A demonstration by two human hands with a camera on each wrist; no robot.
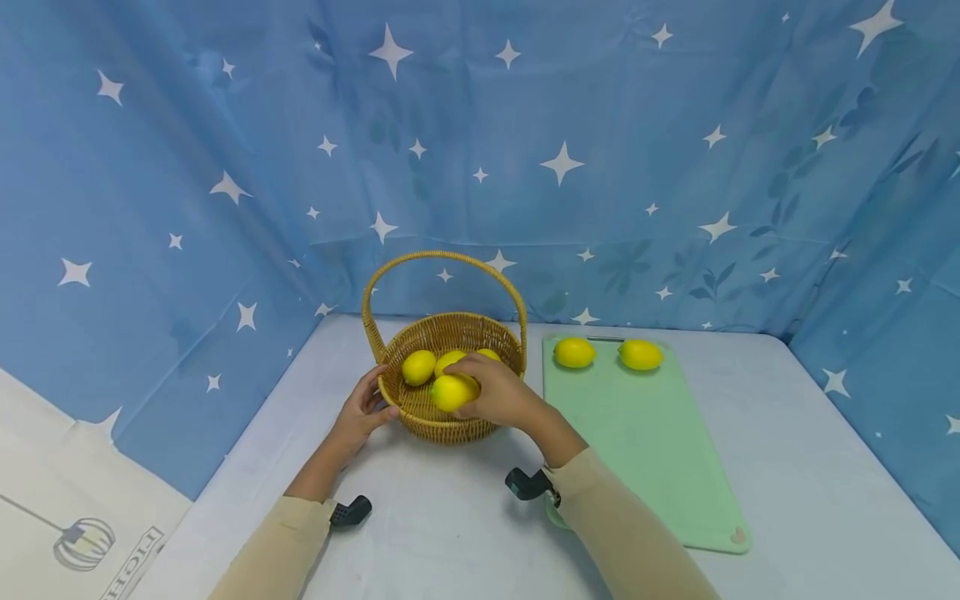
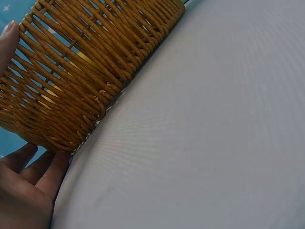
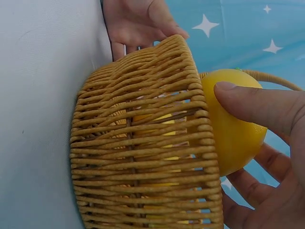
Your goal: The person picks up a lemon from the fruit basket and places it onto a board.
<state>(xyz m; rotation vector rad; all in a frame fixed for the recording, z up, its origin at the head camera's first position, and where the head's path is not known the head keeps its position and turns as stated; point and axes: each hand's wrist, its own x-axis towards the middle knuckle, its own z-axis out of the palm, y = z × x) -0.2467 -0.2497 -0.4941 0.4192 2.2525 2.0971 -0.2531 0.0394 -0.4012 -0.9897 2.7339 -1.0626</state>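
Note:
My right hand (image 1: 501, 392) holds a yellow lemon (image 1: 453, 393) over the front part of a round wicker basket (image 1: 446, 432). In the right wrist view the thumb presses the near side of that lemon (image 3: 238, 131), just above the basket's rim, with fingers behind it. Several other lemons (image 1: 418, 367) lie inside the basket, partly covered by the hand. On the basket's left side my left hand (image 1: 362, 423) grips the wall. The left wrist view shows its thumb (image 2: 6, 45) by the rim and its fingertips low against the woven wall (image 2: 95, 62).
To the right, a light green cutting board (image 1: 637, 442) lies on the white table (image 1: 435, 525). Two lemons sit near its far edge, a left one (image 1: 574, 352) and a right one (image 1: 641, 355). The basket's tall handle (image 1: 442, 255) arches above it. A blue star-patterned curtain (image 1: 480, 108) hangs behind.

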